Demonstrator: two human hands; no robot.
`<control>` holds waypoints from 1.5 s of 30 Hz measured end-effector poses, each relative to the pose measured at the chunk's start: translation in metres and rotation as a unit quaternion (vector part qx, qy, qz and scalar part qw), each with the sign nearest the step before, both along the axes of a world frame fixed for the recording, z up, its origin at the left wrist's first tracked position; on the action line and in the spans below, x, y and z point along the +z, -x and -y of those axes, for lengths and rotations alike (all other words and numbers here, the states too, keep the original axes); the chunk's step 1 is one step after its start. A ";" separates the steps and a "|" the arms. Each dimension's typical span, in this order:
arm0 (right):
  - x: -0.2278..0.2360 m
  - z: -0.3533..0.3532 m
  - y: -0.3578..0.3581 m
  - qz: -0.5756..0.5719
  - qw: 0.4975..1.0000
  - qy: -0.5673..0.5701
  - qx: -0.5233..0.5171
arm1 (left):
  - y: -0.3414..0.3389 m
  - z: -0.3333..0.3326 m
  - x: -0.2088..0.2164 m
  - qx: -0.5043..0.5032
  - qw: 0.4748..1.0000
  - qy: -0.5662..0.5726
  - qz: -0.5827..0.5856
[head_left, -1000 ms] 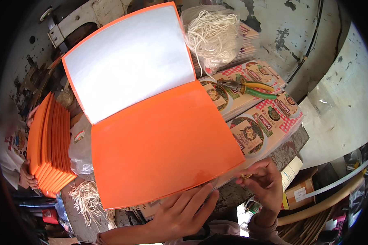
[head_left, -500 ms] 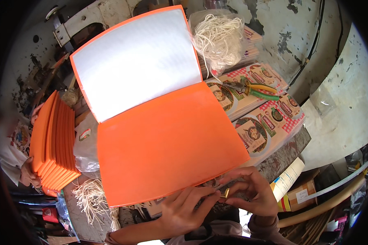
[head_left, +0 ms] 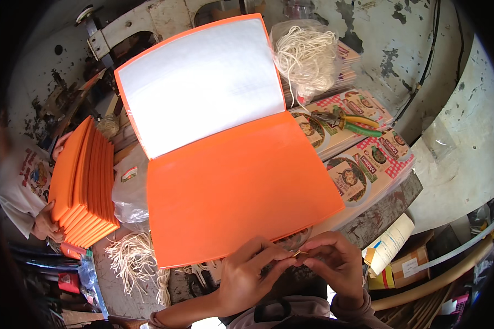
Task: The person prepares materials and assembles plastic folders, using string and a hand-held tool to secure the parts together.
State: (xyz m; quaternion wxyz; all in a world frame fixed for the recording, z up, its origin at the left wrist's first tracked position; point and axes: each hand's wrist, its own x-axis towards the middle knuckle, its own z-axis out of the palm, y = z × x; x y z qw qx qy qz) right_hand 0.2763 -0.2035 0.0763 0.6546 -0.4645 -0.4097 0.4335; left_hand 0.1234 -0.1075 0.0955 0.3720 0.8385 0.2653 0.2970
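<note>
My left hand [head_left: 251, 272] and my right hand [head_left: 335, 262] meet at the front edge of the table. Thumbs and fingertips of both are pinched together on a small gold-coloured metal piece [head_left: 297, 254], mostly covered by the fingers. Just beyond them lies an orange folder [head_left: 241, 192], spread wide, its near panel flat and orange. The far panel's white lining [head_left: 203, 82] faces up. Beneath the near edge of the folder, a pair of dark-handled scissors or a similar tool [head_left: 200, 278] partly shows, too hidden to name surely.
At left a co-worker's hand [head_left: 46, 225] steadies a stack of orange folders [head_left: 85, 186]. Cream cord bundles [head_left: 130, 257] lie nearby. Right of the folder are printed card stacks [head_left: 373, 164], pliers [head_left: 357, 123] with yellow-green handles and a plastic bag of cord [head_left: 307, 60].
Both hands have drawn closer together, and less of the gold piece shows between the fingertips. The whole view has shifted slightly, moving the scene to the right.
</note>
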 end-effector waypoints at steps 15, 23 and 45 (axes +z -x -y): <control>-0.001 0.001 0.016 0.001 1.000 -0.017 -0.003 | 0.019 0.005 -0.007 -0.015 0.999 0.002 0.035; 0.004 0.007 0.015 0.095 0.995 0.011 0.013 | 0.089 0.028 0.040 0.000 0.951 -0.214 0.222; -0.030 -0.004 -0.023 0.136 0.961 -0.050 -0.236 | 0.093 0.051 0.048 -0.002 0.766 -0.363 0.531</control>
